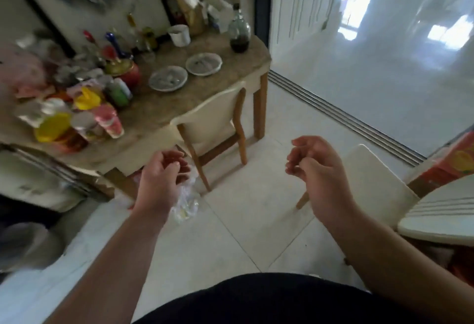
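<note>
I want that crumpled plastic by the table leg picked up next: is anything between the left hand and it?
Nothing visible. The left hand overlaps the crumpled plastic in this view; whether it touches it, I cannot tell. The chair and table leg stand to either side, not between.

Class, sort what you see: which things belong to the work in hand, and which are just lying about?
In hand: left hand, right hand, crumpled plastic bag by the left hand.
Lying about: front plate, back plate, dark bottle, white cup, chair, table.
</note>
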`<control>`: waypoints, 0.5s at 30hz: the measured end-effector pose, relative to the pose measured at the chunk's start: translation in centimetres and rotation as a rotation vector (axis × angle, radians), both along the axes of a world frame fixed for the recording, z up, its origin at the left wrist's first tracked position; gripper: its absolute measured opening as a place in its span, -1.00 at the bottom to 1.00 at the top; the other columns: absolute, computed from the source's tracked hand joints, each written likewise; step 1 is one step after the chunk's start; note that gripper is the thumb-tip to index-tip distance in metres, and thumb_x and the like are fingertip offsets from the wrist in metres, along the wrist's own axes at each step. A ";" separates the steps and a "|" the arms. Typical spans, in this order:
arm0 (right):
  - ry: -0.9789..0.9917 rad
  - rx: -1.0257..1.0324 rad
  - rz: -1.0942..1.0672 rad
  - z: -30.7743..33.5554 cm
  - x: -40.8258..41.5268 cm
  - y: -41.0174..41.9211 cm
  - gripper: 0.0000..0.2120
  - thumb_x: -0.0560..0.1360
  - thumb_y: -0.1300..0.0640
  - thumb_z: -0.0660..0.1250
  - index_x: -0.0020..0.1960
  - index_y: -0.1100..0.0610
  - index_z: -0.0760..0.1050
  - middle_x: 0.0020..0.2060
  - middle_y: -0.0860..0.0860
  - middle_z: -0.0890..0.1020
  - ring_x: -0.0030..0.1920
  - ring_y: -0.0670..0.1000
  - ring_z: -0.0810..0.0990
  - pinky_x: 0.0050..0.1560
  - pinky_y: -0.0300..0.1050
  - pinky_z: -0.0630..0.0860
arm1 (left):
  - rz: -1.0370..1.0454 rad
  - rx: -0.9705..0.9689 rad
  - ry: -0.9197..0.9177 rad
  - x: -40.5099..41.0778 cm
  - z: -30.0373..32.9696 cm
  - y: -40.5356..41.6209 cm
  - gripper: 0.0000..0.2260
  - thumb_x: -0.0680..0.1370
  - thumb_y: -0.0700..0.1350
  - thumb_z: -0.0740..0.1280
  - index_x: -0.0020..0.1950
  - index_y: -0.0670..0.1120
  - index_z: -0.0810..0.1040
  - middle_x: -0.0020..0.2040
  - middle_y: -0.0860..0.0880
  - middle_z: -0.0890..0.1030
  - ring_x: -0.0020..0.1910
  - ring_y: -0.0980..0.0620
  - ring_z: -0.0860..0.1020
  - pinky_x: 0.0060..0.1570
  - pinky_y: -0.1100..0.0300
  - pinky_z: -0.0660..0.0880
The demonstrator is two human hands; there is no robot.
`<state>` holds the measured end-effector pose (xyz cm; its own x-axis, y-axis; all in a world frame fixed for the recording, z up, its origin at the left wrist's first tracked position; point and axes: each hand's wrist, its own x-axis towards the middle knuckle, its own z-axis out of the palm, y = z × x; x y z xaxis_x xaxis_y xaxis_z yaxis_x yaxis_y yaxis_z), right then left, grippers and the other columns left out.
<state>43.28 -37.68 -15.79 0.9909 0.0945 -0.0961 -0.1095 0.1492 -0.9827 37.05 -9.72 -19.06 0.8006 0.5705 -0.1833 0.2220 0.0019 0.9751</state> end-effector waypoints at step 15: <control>-0.098 -0.063 0.231 -3.7 2.5 16.5 -0.53 0.29 0.40 0.10 -0.11 -0.03 0.62 -0.36 -0.09 0.64 -0.30 -0.07 0.60 -0.20 -0.15 0.61 | 0.304 -0.027 -0.082 -7.4 -1.5 12.0 -0.77 0.43 -0.29 0.21 -0.10 -0.05 0.62 -0.21 -0.07 0.66 -0.16 -0.09 0.64 -0.06 -0.12 0.61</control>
